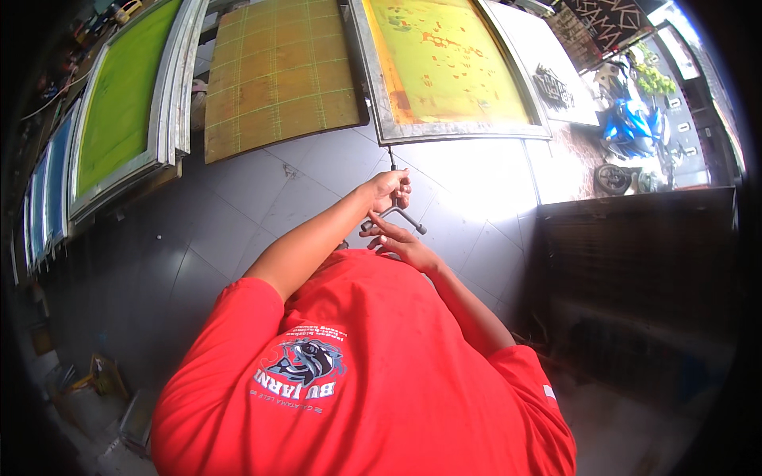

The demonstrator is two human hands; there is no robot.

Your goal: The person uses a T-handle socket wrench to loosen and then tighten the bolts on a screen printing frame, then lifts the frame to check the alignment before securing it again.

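Observation:
My left hand [389,189] is closed around the shaft of a dark three-way socket wrench [409,220]. The shaft points away from me, and its far tip meets the near edge of a metal-framed yellow-green screen [456,67]. Two bent arms of the wrench spread out on my side of the left hand. Just below them is my right hand [405,244], its fingers stretched and apart beside the left arm's end. Whether those fingertips touch the wrench, I cannot tell.
Left of the screen lies a brown board [278,79] with grid lines. Several framed screens, one green [127,103], lean at the far left. A dark box-like piece [635,270] stands at right. A blue motorcycle [635,123] is beyond. Grey tiles [238,186] cover the floor.

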